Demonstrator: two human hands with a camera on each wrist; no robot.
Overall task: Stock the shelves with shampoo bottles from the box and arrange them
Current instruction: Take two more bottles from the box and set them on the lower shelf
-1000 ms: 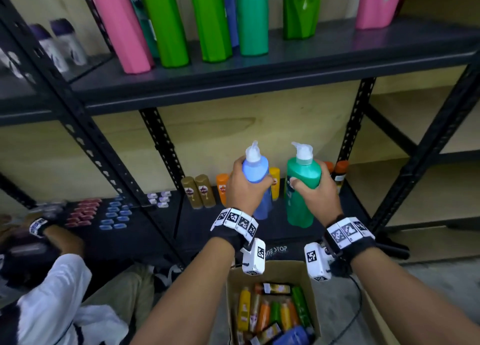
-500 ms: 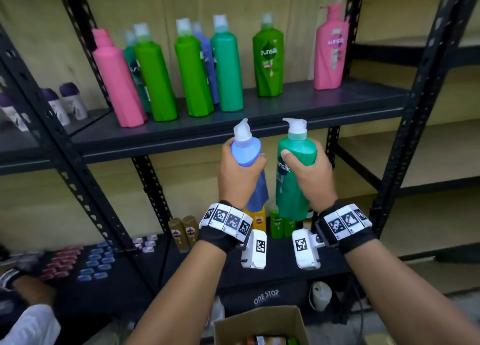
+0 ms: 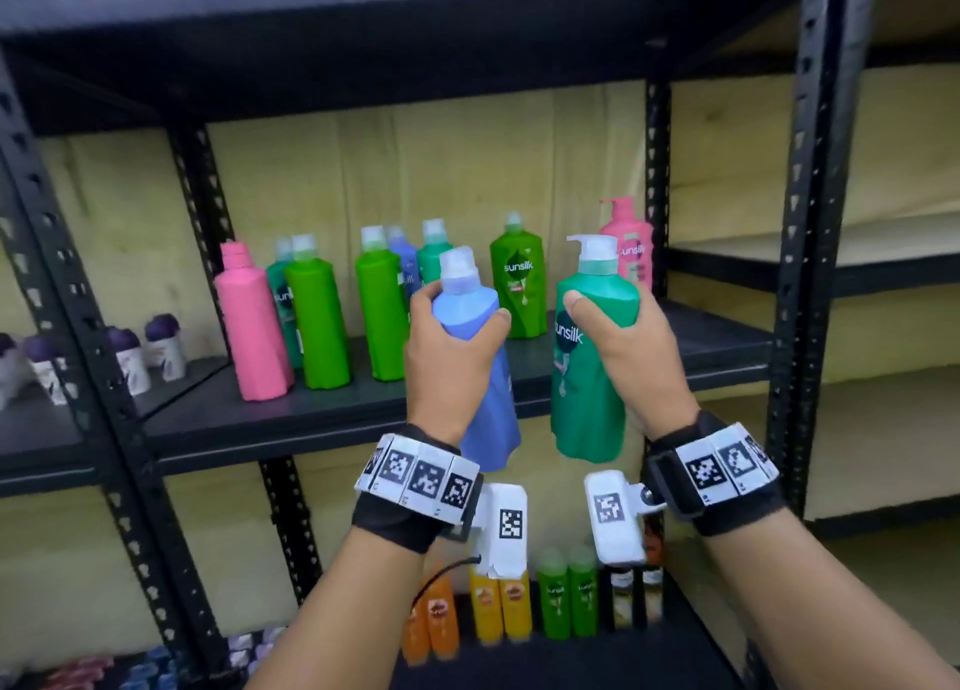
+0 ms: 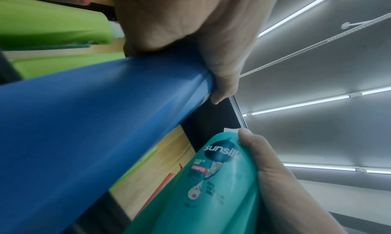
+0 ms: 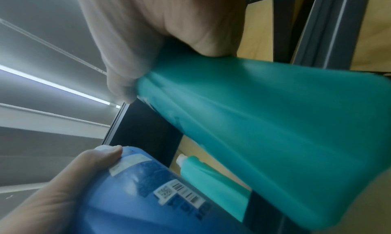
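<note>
Gripping upright, left hand (image 3: 448, 362) round blue bottle (image 3: 480, 377), right hand (image 3: 631, 356) round teal bottle (image 3: 587, 377), apparently before shelf (image 3: 322, 419).

Bare forearms. Each wrist carries a black strap (image 3: 400, 520) with white coded marker tiles (image 3: 422, 479) and a white camera housing (image 3: 615, 518); thin black cable (image 3: 441, 575) on left.

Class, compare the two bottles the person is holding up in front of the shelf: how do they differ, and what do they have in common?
The blue bottle is in the left hand; the teal bottle is in the right hand.
The teal bottle shows its sunsilk front label to the head camera; the blue bottle shows a plain side there, its barcode label facing the right wrist camera.
The blue bottle leans left at the top, the teal one right.
Both are gripped near the shoulder, off the shelf, with white tops.
</note>
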